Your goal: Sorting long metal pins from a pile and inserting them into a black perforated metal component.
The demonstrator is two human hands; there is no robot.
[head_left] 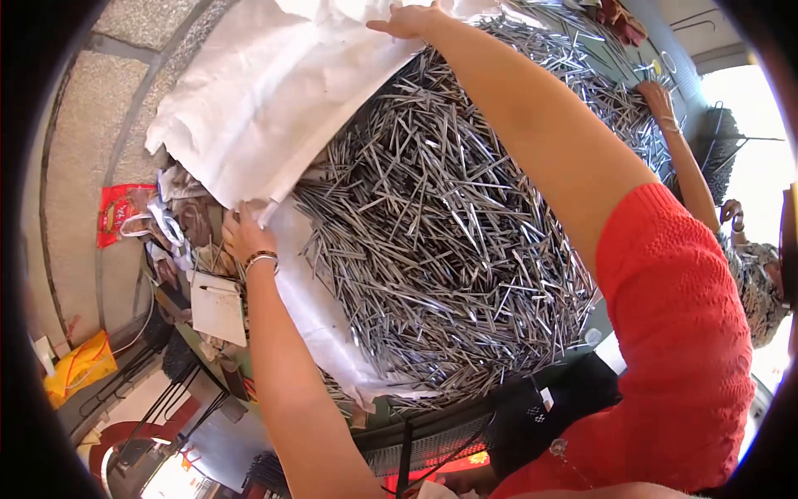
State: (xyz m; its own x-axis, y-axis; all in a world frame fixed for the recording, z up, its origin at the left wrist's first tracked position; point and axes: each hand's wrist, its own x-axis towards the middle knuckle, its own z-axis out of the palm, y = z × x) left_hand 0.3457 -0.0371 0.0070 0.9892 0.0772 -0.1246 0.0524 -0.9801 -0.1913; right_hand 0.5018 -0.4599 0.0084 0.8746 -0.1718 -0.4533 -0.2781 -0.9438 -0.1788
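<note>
A large heap of thin grey metal rods (449, 224) covers most of the table in front of me. A creased white sheet (258, 91) lies over its far left side, and a strip of white runs down the heap's left edge. My left hand (243, 235), a dark bracelet on its wrist, is closed on the near corner of the sheet. My right arm reaches across the heap, and my right hand (409, 21) is at the sheet's far part, its visible fingers stretched out to the left. Some of its fingertips are hard to make out.
At the far right another person's hand (657, 98) touches the rods. Crumpled bags and rags (187, 212), a red packet (120, 214) and a white pad with a pen (218, 308) lie left of the heap. A yellow bag (81, 368) is at lower left.
</note>
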